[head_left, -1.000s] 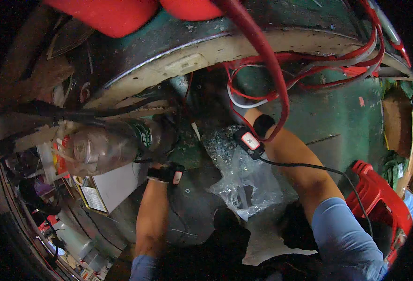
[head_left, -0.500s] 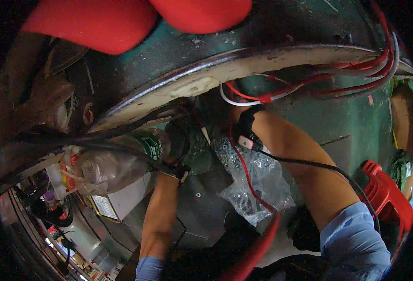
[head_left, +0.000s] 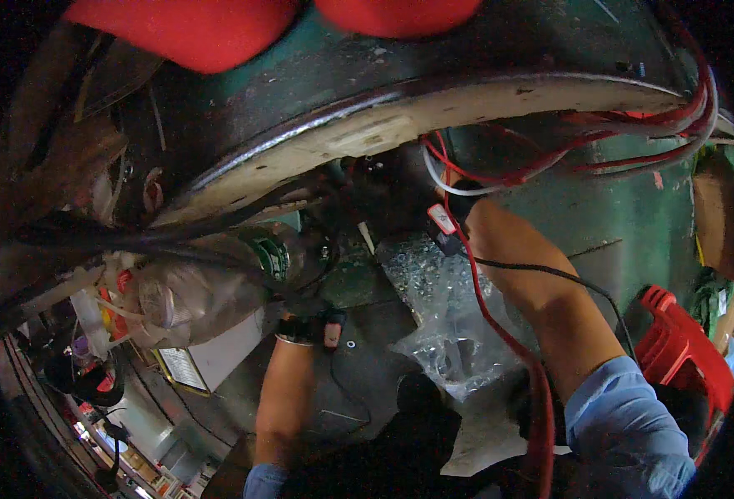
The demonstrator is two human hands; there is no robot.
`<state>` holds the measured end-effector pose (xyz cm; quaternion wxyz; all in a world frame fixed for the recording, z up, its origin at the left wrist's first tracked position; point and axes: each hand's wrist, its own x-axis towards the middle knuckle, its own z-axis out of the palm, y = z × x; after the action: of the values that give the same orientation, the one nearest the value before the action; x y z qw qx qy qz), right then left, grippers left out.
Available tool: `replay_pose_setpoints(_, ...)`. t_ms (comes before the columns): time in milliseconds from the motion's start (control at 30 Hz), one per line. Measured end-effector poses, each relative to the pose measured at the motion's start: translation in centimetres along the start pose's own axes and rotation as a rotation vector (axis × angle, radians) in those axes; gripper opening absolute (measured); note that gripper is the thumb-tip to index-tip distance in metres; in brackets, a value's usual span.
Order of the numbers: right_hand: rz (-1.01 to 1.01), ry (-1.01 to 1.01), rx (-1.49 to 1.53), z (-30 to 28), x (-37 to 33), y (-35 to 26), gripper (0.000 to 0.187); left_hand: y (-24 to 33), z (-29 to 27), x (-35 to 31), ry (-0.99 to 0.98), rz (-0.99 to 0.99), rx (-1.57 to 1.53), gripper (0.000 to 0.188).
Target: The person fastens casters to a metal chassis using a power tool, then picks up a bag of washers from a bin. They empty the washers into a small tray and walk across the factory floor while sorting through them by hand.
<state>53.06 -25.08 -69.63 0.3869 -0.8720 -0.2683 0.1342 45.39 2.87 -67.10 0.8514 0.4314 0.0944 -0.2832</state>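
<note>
My right hand (head_left: 465, 185) reaches under the curved edge of the bench (head_left: 358, 133); dark covering and shadow hide its fingers. Beneath it lies a clear plastic bag (head_left: 442, 279) holding many small shiny pieces. A red cable (head_left: 500, 320) hangs past my right wrist, where a small box (head_left: 442, 219) with a black lead is strapped. My left hand (head_left: 303, 309) is low beside a clear plastic bottle (head_left: 288, 254) with a green label; its fingers are lost in the dark. Another small box (head_left: 332, 331) sits at that wrist.
Red and grey cables (head_left: 625, 137) loop under the bench edge at right. Black cables (head_left: 134, 239) cross at left. A red plastic stool-like object (head_left: 683, 341) stands at the right. A small white ring (head_left: 351, 343) lies on the floor. Red rounded shapes (head_left: 200, 29) hang at the top.
My left hand has drawn slightly lower and its wrist has turned, bringing the small box into view. My right hand has shifted a little right and up. The red cable has swung right.
</note>
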Motion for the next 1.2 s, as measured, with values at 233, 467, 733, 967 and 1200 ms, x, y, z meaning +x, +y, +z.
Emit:
replay_pose_setpoints(233, -0.022, -0.001, 0.119, 0.7, 6.4, -1.4, 0.030, 4.7, -2.2, 1.1, 0.093, 0.022, 0.031, 0.028)
replay_pose_setpoints(467, 0.003, 0.033, 0.205, -0.7, 13.0, -0.9, 0.029, 5.9, -1.3, 2.7, 0.123, 0.017, 0.056, 0.028)
replay_pose_setpoints(733, 0.052, 0.040, 0.287, 1.1, 14.1, -2.1, 0.029, 7.2, -1.2, 1.5, 0.160, 0.002, 0.040, 0.028)
replay_pose_setpoints(967, 0.286, 0.028, 0.234, 4.7, 2.8, -0.6, 0.028, 7.0, -4.8, 1.2, 0.064, -0.118, -0.129, 0.028)
replay_pose_setpoints(1200, 0.092, 0.132, 0.015, -2.3, -9.5, 0.9, 0.026, 5.1, -0.1, 5.2, 0.043, -0.092, -0.152, 0.028)
